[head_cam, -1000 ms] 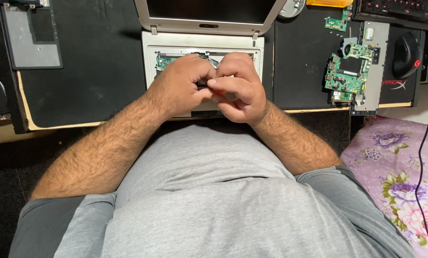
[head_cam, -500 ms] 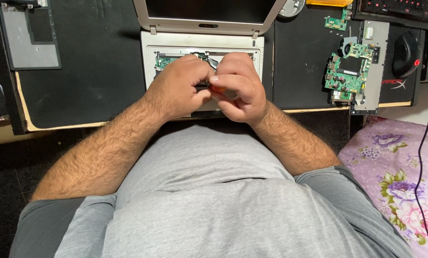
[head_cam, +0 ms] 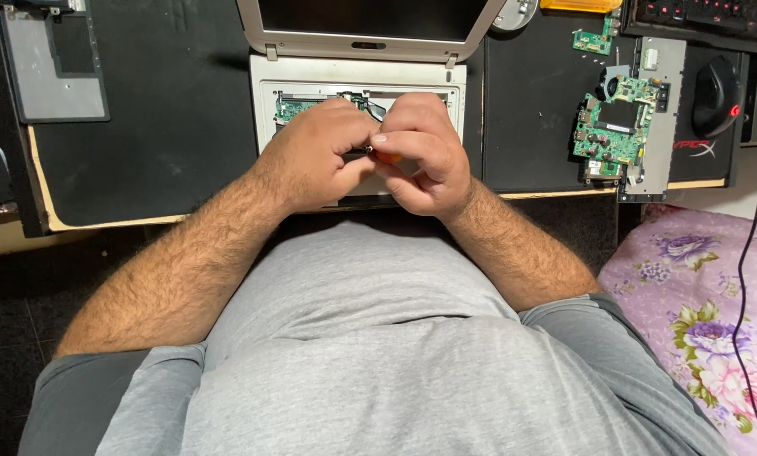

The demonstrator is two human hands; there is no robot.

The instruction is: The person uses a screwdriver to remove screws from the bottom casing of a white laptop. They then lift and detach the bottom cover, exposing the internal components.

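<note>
Between the left hand (head_cam: 315, 156) and right hand (head_cam: 420, 152) shows a bit of orange, a tool (head_cam: 385, 156) grip. Under them lies a silver-grey laptop (head_cam: 264, 93) with a green board (head_cam: 294, 107) inside. Right of the right hand sits a green circuit board (head_cam: 610, 127) on a black mat (head_cam: 530, 110). Further right, a pink cloth (head_cam: 699, 295) bears purple flowers. Below the hands, a grey shirt (head_cam: 378, 338).

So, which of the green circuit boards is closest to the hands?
The green board inside the opened laptop, just above the left hand. The two others, a large board and a small board, lie far to the right on the black mat.
</note>
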